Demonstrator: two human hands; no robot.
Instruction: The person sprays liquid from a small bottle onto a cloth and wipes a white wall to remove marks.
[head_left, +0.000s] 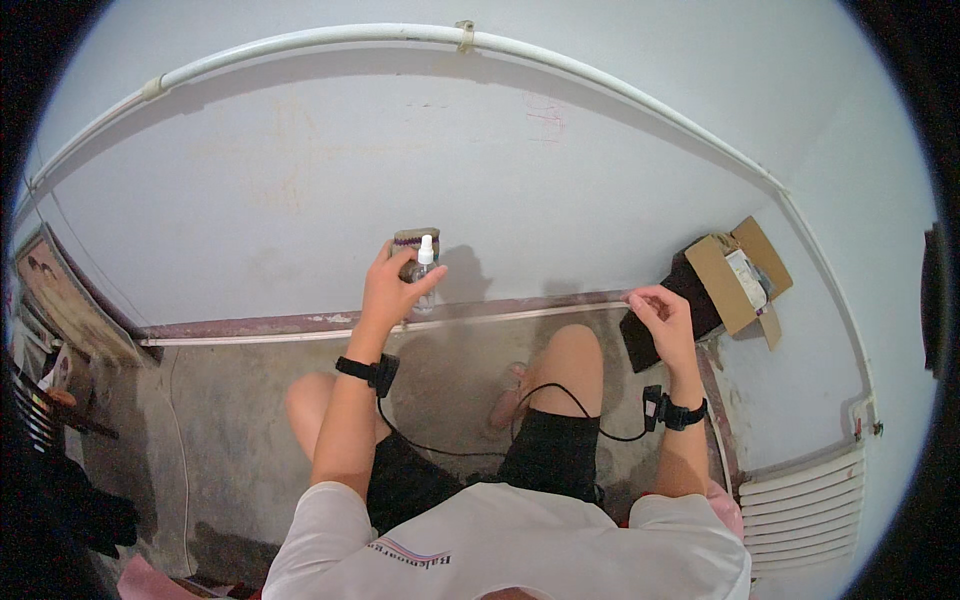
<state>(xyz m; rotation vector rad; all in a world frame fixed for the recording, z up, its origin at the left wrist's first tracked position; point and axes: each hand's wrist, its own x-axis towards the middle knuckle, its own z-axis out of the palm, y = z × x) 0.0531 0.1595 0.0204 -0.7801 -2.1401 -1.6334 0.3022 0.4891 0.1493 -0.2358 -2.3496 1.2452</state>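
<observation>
My left hand (399, 283) is raised before the wall and grips a small clear spray bottle (424, 294) with a white cap, upright between thumb and fingers. Behind the bottle, at the same hand, is a greyish-brown knitted or woven item (414, 238) with a dark purple band; whether the fingers also hold it is partly hidden. My right hand (660, 309) is raised at the right with its fingers curled and the thumb near the index finger. Nothing is plainly visible in it. Each wrist wears a black strap with a small device, and a black cable hangs between them.
An open cardboard box (718, 289) with things inside rests on a black object (671, 319) at the right. A white pipe (420, 32) runs along the wall. A white radiator (802, 514) is at lower right, a framed picture (75, 292) at left. A thin cable (180, 435) crosses the floor.
</observation>
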